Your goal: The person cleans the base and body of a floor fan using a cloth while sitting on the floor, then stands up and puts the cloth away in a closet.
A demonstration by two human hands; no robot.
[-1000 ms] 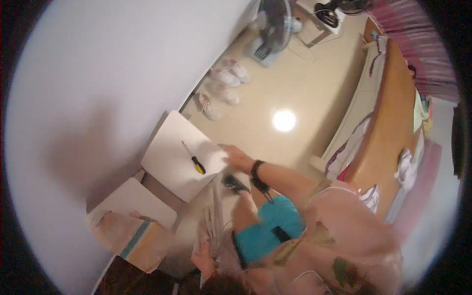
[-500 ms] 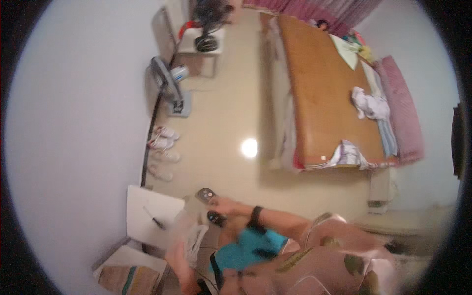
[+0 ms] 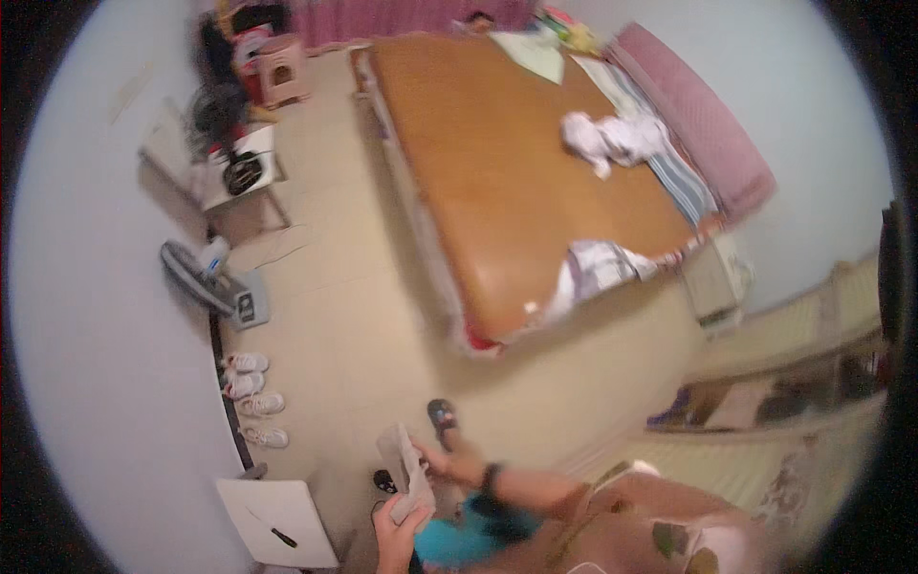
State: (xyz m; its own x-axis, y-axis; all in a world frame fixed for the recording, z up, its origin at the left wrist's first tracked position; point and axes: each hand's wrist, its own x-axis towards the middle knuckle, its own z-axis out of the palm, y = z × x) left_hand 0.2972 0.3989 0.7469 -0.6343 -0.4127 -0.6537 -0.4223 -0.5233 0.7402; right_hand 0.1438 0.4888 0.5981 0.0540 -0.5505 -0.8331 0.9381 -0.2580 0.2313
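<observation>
My left hand [image 3: 396, 536] is closed on the lower end of a greyish-beige, folded piece that looks like cloth [image 3: 402, 464]. At its other side, the fingers of my right hand [image 3: 451, 463] close on the edge of the same piece. A black band circles my right wrist. To the left of my hands, a screwdriver [image 3: 281, 538] with a dark handle and thin shaft lies on a white stool-like top [image 3: 296, 502]. Below the hands, turquoise clothing and my feet in dark slippers [image 3: 443, 417] show, partly covered by the arms.
A large bed [image 3: 478, 191] with a brown mat fills the middle, a crumpled pale garment [image 3: 617, 141] on it. Several white shoes [image 3: 263, 404] line the left wall, beyond them a floor fan [image 3: 201, 277] and a white chair [image 3: 244, 182]. A shelf [image 3: 765, 402] stands at right.
The view has swung right, and the bed now sits further left. My right hand, previously apart from the cloth-like piece, has come to its edge; my left hand still holds it.
</observation>
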